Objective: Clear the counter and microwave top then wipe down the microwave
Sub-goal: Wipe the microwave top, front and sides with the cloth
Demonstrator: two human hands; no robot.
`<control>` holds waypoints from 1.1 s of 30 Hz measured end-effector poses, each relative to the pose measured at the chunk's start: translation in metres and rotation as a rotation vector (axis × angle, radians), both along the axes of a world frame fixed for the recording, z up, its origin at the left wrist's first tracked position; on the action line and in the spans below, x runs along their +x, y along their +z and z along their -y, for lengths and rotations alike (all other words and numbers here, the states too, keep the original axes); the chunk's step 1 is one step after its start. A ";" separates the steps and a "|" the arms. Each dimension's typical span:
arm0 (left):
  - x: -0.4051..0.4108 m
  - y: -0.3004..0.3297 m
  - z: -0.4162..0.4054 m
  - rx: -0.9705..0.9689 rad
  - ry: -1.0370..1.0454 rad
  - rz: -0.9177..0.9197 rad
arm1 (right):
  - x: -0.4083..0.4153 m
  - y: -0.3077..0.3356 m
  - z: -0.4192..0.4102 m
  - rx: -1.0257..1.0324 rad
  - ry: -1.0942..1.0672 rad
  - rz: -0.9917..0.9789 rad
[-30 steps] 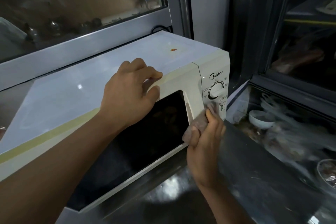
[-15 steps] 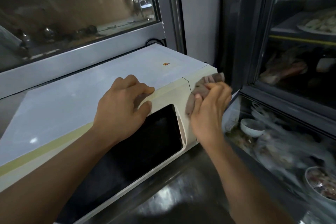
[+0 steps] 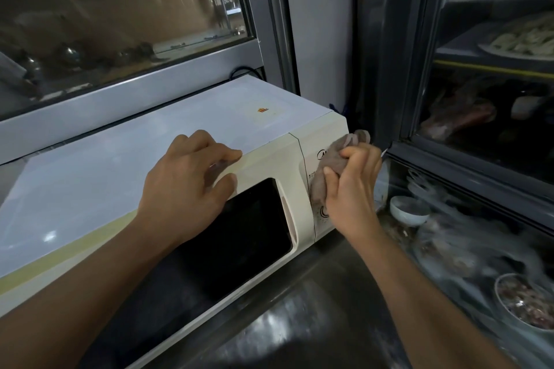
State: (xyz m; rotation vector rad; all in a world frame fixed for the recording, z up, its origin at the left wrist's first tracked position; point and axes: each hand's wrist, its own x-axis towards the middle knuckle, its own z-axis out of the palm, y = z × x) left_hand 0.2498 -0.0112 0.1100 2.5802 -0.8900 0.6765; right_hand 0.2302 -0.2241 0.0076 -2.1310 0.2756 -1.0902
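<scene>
A cream-white microwave [image 3: 126, 159] with a dark door window stands on a steel counter [image 3: 299, 308]. My left hand [image 3: 189, 186] rests on its top front edge above the door, fingers bent over the rim and thumb down on the door frame. My right hand [image 3: 350, 186] grips a crumpled grey-brown cloth [image 3: 335, 159] and presses it against the control panel at the microwave's right end. The cloth and hand hide the upper dial and most of the brand mark. The microwave top carries nothing but a small orange sticker.
A glass-fronted display case stands close on the right, holding a small white bowl [image 3: 409, 210], wrapped food and a metal bowl [image 3: 524, 302]. A window with a grey frame [image 3: 135, 96] runs behind the microwave. A dark upright post [image 3: 374, 45] rises just past the microwave's right end.
My right hand has carried the cloth from the lower dial up to the panel's top edge, then partway down the control panel. My left hand has kept its place on the top edge.
</scene>
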 end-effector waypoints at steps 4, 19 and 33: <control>0.001 0.000 0.001 0.005 0.001 0.002 | 0.006 0.003 0.027 0.349 0.081 -0.064; -0.009 0.007 0.015 0.071 -0.018 0.124 | 0.011 -0.002 0.038 0.390 0.227 -0.001; -0.004 -0.007 0.042 0.094 0.036 0.142 | 0.012 -0.025 0.024 0.405 0.005 -0.042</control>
